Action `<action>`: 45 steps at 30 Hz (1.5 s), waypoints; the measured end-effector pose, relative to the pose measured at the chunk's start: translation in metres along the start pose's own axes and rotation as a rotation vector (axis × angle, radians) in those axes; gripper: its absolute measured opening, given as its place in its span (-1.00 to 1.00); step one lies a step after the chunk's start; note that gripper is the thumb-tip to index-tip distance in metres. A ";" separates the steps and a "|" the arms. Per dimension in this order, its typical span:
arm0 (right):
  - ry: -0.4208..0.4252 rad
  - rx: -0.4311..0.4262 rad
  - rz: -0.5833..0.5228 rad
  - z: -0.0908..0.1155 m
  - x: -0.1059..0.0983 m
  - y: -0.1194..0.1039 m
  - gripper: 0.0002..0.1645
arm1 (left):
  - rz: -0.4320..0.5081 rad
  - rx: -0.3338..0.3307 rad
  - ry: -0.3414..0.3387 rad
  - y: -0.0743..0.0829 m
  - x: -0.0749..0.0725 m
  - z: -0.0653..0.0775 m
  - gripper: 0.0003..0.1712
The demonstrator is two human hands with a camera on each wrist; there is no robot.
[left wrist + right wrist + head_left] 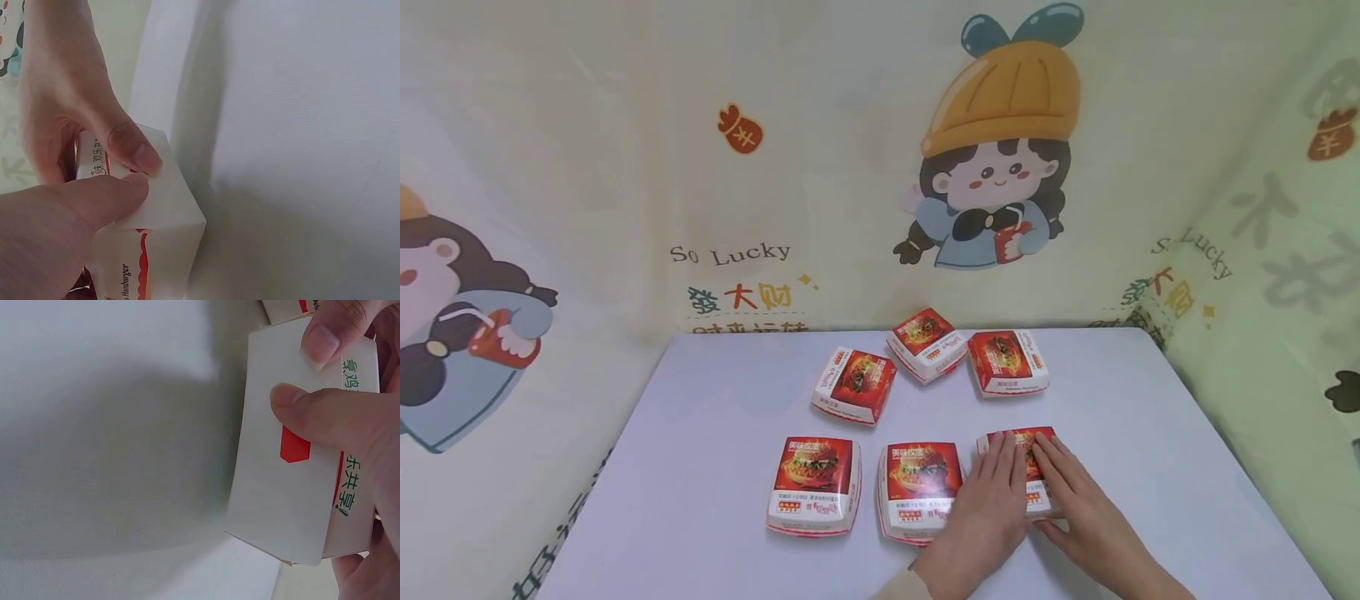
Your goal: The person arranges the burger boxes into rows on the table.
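Note:
A red and white hamburger box point(1036, 497) sits at the right end of the front row, held between both hands. The left hand point(977, 521) lies over its left side and the right hand point(1093, 517) over its right, fingers stretched across the printed lid. In the left wrist view, both thumbs press close together on the white front wall of the box point(172, 206). The right wrist view shows the right thumb point(325, 415) beside a red tab on that wall. Just left of the left hand is another hamburger box point(921, 479), its lower right corner partly covered.
A third hamburger box point(814, 483) ends the front row on the left. Behind stand three more, one at left point(856, 385), one in the middle point(927, 343) and one at right point(1009, 362). The white table point(700, 467) meets a cartoon-printed curtain point(835, 167) at the back.

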State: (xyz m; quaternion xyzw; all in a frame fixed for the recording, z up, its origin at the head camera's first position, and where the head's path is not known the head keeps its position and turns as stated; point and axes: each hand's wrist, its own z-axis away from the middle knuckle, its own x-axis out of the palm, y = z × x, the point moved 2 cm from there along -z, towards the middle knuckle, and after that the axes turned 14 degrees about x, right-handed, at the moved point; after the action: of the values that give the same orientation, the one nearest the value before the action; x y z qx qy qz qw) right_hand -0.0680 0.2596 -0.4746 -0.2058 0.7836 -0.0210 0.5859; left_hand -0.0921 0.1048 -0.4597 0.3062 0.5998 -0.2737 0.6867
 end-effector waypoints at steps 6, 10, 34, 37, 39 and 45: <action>0.014 -0.042 -0.040 0.001 0.004 0.004 0.13 | -0.015 -0.007 -0.008 0.001 0.004 0.001 0.05; 0.022 -0.055 -0.058 0.000 0.007 0.005 0.10 | 0.000 -0.020 -0.008 0.000 0.006 0.000 0.00; -0.012 0.008 -0.018 0.004 0.013 0.009 0.19 | 0.033 -0.007 -0.069 0.004 0.008 -0.003 -0.09; -0.013 0.014 -0.021 0.004 0.012 0.009 0.21 | 0.036 -0.012 -0.071 0.005 0.009 -0.005 -0.12; -0.023 0.030 -0.012 0.005 0.013 0.009 0.23 | 0.037 -0.015 -0.075 0.006 0.010 -0.006 -0.16; -0.035 0.046 0.015 0.007 0.016 0.011 0.27 | 0.023 -0.009 -0.090 0.007 0.012 -0.009 -0.20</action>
State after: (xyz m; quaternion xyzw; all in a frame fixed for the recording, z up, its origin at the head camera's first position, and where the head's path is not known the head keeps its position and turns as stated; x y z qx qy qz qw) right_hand -0.0680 0.2654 -0.4941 -0.1866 0.7741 -0.0308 0.6042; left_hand -0.0906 0.1160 -0.4718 0.2974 0.5659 -0.2767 0.7175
